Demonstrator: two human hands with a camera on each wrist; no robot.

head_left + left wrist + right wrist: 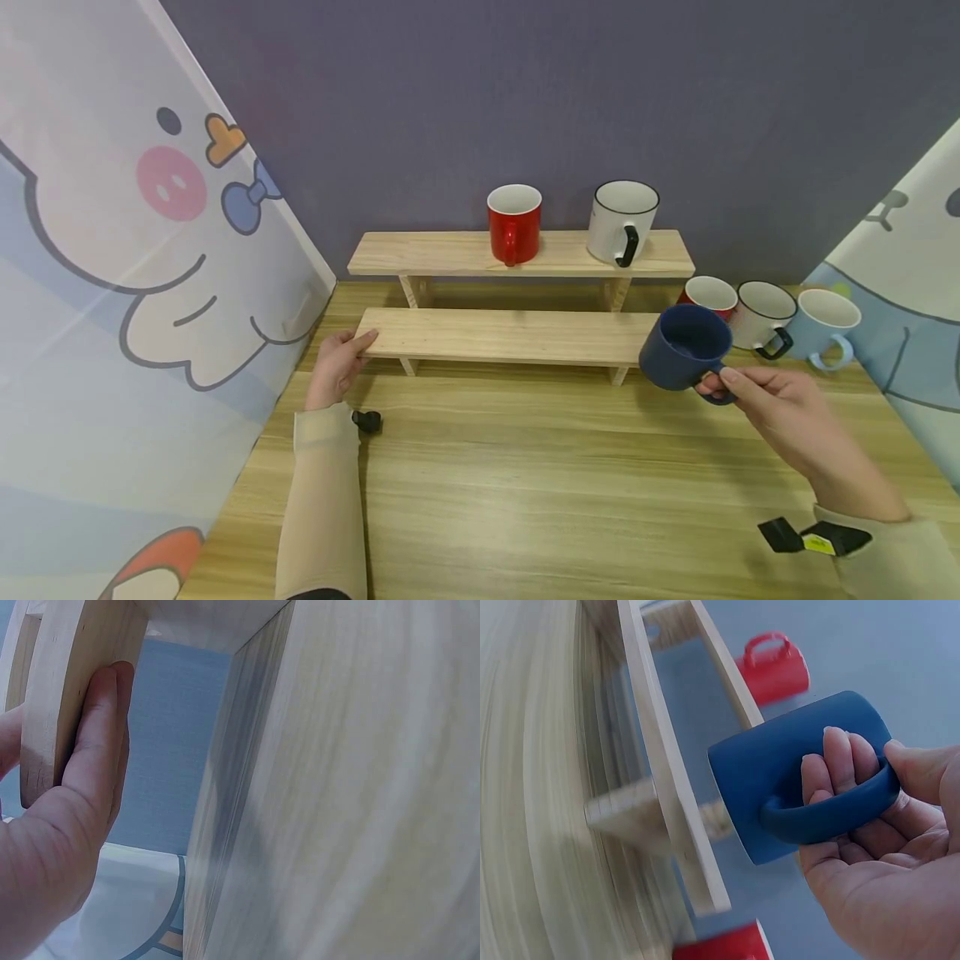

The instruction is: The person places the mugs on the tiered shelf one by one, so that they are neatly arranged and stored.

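My right hand [783, 408] grips a dark blue mug [678, 354] by its handle, holding it in the air by the right end of the lower shelf board. In the right wrist view, several fingers pass through the handle of the blue mug [795, 776]. My left hand [337, 362] pinches the left end of the lower board of a two-tier wooden shelf [487, 336], thumb on top. The left wrist view shows the fingers [97, 735] under the board's end. On the upper board stand a red mug [515, 229] and a white mug [618, 221] with a black handle.
Right of the shelf, on the wooden table [525, 483], stand a red mug with white inside [708, 296], a white mug with black handle [759, 317] and a light blue mug [817, 325]. Cartoon-printed panels [90, 275] flank the table, with a dark grey wall [450, 108] behind.
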